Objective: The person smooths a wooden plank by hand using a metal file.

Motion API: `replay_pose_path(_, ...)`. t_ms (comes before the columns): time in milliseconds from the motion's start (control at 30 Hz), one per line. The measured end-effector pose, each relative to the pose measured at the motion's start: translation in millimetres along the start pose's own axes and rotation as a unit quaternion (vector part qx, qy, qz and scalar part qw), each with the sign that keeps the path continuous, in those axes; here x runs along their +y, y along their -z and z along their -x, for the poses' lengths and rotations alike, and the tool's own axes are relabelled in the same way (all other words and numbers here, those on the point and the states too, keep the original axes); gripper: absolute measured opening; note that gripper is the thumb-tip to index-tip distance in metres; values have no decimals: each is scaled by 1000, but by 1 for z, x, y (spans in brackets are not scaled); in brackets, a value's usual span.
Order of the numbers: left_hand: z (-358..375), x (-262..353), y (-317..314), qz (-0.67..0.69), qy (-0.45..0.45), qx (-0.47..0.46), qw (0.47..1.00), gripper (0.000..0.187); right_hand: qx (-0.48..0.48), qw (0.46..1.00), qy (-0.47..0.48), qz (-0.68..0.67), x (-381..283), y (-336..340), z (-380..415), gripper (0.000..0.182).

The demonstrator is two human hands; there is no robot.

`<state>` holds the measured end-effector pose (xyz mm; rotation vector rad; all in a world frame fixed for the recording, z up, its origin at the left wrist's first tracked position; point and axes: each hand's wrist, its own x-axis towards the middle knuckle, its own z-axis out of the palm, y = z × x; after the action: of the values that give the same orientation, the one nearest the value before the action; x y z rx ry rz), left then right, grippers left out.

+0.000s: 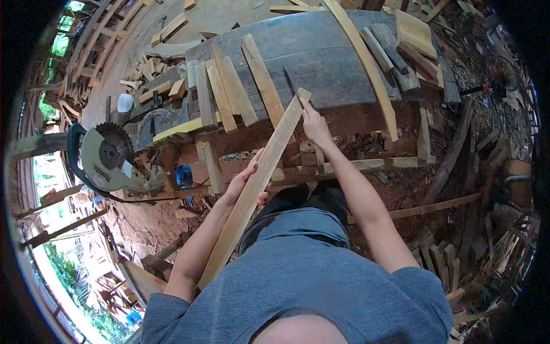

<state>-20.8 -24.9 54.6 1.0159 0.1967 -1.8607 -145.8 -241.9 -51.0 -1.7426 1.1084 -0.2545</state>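
Observation:
A long, pale wooden board (252, 192) slants in front of my body, its far end over the front edge of the dark workbench (338, 63). My left hand (246, 182) is wrapped round the board's middle, fingers showing on both sides. At the far end my right hand (312, 121) is closed on the board, close to its tip. A thin dark strip (289, 80) lies beyond that tip; what it is, I cannot make out. Several cut wood pieces (262, 80) rest on the bench to the left of the board's end.
A circular saw (106, 157) with an exposed toothed blade is at the left. One long curved plank (366, 69) crosses the bench on the right, beside stacked blocks (415, 34). Below the bench edge runs a wooden rail (366, 165). Scrap wood covers the ground around.

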Motion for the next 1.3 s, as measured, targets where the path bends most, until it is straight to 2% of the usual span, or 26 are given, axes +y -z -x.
replay_pose_path(67, 1, 3, 0, -2, 0, -4, 1000, 59, -10, 999, -27, 22, -4, 5, -4, 43)
replay_pose_path(133, 0, 2, 0, -15, 2, -8, 1000, 59, -12, 999, 26, 26, -2, 1, 23, 44)
replay_pose_path(167, 0, 3, -1, -12, -2, -6, 1000, 59, -82, 994, -40, 60, -24, 13, 42, 45)
replay_pose_path(233, 0, 0, -3, -3, -3, -8, 1000, 60, -86, 995, -28, 34, -25, 11, 56, 44)
replay_pose_path(300, -1, -1, 0, -1, 3, 0, 1000, 60, 54, 991, 124, 14, 10, -4, 26, 43)
replay_pose_path(333, -2, 0, 1, -6, 1, 4, 1000, 61, 55, 995, 79, -7, 17, -3, 2, 42)
replay_pose_path(367, -3, -1, 1, -5, -1, 5, 1000, 61, -3, 1000, -12, 21, 2, 12, -15, 43)
replay_pose_path(433, -4, -1, 2, -34, -17, 19, 999, 62, 5, 998, 13, 68, 2, 11, -27, 45)
replay_pose_path(500, -2, 1, -2, -11, -8, 5, 1000, 62, -8, 998, 11, 61, 4, 8, -4, 46)
replay_pose_path(533, -1, 1, -3, 18, 9, -3, 1000, 62, 9, 995, 86, 45, 9, 4, 11, 46)
replay_pose_path(567, 0, 2, -4, 22, 7, 0, 1000, 62, -54, 998, 25, 35, -15, 16, 32, 46)
replay_pose_path(633, 0, 0, -5, 10, -1, -11, 1000, 60, -45, 997, 65, -6, -2, 13, 35, 45)
replay_pose_path(700, -3, -4, -1, 20, -2, -28, 999, 58, 42, 990, 136, -1, 32, 4, -7, 45)
replay_pose_path(733, -3, -4, -2, 25, 2, -6, 1000, 58, -4, 999, 26, 25, 15, 18, -21, 45)
replay_pose_path(833, -1, 1, -8, 43, 18, 12, 999, 57, 1, 997, 71, 42, 21, 15, -25, 47)
replay_pose_path(867, -2, 0, -5, 50, 15, -3, 999, 57, -65, 994, 40, 81, 23, 17, -13, 51)
replay_pose_path(900, -2, -3, -4, 60, 16, -15, 998, 57, -128, 987, 2, 101, -8, 32, 10, 52)
replay_pose_path(967, 0, -2, -9, 69, 22, 4, 997, 58, -118, 991, 47, 40, -1, 22, 34, 51)
replay_pose_path(1000, -1, -2, -10, 57, 35, 51, 996, 53, -121, 991, 40, 40, 5, 20, 30, 51)
replay_pose_path(1033, 0, -3, -10, 42, 47, 96, 993, 54, -92, 993, 64, 31, 10, 19, 17, 49)
replay_pose_path(1067, 0, -4, -8, 2, 28, 97, 995, 56, -60, 994, 91, 21, 14, 19, 4, 48)
replay_pose_path(1100, 0, -4, -9, -3, 30, 95, 995, 56, -55, 994, 90, 21, 14, 19, -4, 48)
replay_pose_path(1167, 1, -3, -11, 30, 37, 97, 994, 56, -56, 997, 23, 45, 9, 19, -16, 46)
replay_pose_path(1233, -1, -3, -15, 17, 19, 67, 997, 55, 29, 992, 97, 75, 21, 1, 7, 45)
replay_pose_path(1300, 0, -4, -13, 14, 1, 44, 999, 54, -33, 989, 141, 18, -2, 11, 48, 46)
